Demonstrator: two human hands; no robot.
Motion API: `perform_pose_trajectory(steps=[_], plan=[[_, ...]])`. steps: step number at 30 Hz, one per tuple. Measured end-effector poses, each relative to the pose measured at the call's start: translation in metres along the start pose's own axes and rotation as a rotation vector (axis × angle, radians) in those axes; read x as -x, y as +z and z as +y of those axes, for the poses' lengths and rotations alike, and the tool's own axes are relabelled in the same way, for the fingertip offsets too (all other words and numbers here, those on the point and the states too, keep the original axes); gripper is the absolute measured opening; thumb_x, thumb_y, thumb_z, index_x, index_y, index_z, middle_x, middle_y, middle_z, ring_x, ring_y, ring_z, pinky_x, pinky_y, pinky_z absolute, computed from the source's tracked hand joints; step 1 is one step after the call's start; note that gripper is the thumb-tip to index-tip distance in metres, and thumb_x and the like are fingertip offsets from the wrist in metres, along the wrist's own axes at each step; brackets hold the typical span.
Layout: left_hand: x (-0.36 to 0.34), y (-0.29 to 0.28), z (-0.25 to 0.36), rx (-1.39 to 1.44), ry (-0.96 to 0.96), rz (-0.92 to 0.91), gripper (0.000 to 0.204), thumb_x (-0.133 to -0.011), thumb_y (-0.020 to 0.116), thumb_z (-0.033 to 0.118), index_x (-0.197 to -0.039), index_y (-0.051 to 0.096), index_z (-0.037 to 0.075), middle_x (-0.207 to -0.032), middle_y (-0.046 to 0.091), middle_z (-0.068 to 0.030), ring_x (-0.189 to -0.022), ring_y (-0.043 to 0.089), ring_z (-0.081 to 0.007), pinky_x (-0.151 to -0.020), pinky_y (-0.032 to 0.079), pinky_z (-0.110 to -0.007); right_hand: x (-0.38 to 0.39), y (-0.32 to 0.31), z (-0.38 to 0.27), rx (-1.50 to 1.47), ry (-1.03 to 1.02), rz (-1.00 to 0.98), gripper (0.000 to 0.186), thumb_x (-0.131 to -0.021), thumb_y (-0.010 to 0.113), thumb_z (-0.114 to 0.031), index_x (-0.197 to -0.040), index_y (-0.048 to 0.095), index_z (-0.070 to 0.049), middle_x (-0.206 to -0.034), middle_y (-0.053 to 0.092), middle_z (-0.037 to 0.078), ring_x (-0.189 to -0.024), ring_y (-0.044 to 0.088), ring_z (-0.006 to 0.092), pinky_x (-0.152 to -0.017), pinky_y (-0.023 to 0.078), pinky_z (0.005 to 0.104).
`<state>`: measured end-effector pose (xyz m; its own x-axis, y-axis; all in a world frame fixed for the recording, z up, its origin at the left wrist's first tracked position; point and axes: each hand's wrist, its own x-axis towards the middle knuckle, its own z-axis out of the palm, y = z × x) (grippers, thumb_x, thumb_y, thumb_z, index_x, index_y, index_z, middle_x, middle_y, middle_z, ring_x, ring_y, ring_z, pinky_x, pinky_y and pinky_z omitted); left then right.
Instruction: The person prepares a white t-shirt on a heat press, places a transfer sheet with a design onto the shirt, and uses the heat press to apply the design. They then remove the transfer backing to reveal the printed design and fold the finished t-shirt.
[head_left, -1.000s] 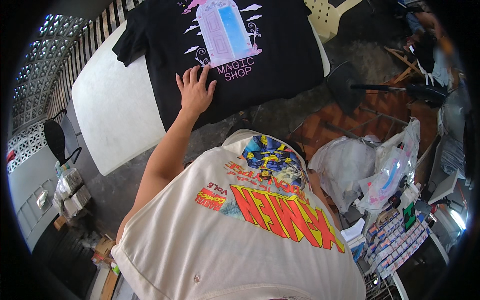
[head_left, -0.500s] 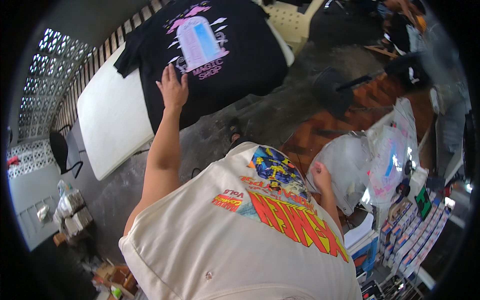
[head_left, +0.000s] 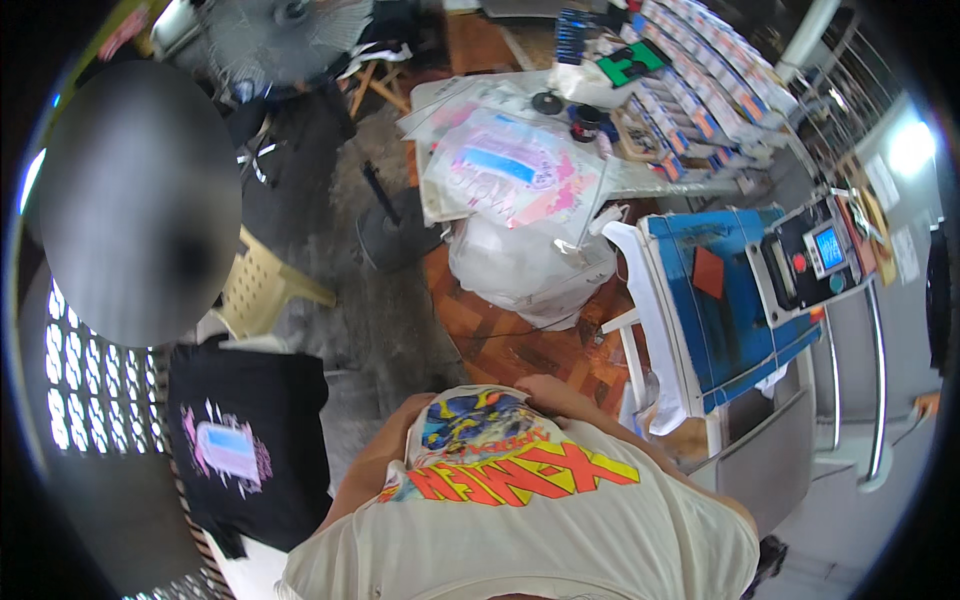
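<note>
— Now, counting what? Hands first.
— Two arms bent in against the chest. Right hand [head_left: 545,390] pressed to the top of the cream printed shirt [head_left: 520,500], knuckles showing, fingers tucked under; cannot tell whether gripping the cloth. Left hand hidden behind the same shirt, only the forearm visible, so cannot tell open or closed.
— And shirts?
— Two in view: the cream one worn, plus one black T-shirt [head_left: 245,450] with a pink and blue print, lying flat on the white board [head_left: 250,575] at lower left, well apart from both hands.
— On the right?
— One heat press [head_left: 735,300] with a blue bed, one small red square [head_left: 708,272] on it, one control box [head_left: 815,255] with a screen beside it.
— Further off?
— One white plastic bag [head_left: 520,265] on the floor, one printed sheet [head_left: 510,175] above it, one cream plastic chair [head_left: 265,290], one fan [head_left: 290,35] at the top. Rows of small boxes [head_left: 700,70] on the table, too many and too small to count.
</note>
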<state>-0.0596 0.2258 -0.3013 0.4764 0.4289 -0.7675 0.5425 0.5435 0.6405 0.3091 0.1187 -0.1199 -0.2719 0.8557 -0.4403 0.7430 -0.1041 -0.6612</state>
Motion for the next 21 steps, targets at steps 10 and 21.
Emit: perform_pose_trajectory(steps=[10, 21], plan=[[-0.106, 0.066, 0.183, -0.818, 0.315, -0.33, 0.033, -0.092, 0.059, 0.029, -0.112, 0.075, 0.007, -0.107, 0.075, -0.017, -0.098, 0.071, -0.0374, -0.089, 0.056, -0.044, 0.161, -0.101, -0.019, -0.877, 0.252, 0.745, 0.057, -0.108, 0.04, -0.051, -0.129, 0.067, -0.006, -0.116, 0.074, 0.013, -0.066, 0.062, 0.0173, -0.065, 0.056, 0.0318], [0.006, 0.214, 0.443, -0.946, 1.47, -0.534, 0.019, -0.086, 0.064, 0.019, -0.098, 0.07, 0.004, -0.102, 0.067, -0.0171, -0.093, 0.066, -0.0411, -0.084, 0.054, -0.049, 0.054, -0.158, 0.035, -1.282, 0.405, 0.791, 0.028, -0.1, 0.06, -0.026, -0.119, 0.069, -0.007, -0.104, 0.073, 0.007, -0.075, 0.06, 0.0143, -0.07, 0.052, 0.0314]])
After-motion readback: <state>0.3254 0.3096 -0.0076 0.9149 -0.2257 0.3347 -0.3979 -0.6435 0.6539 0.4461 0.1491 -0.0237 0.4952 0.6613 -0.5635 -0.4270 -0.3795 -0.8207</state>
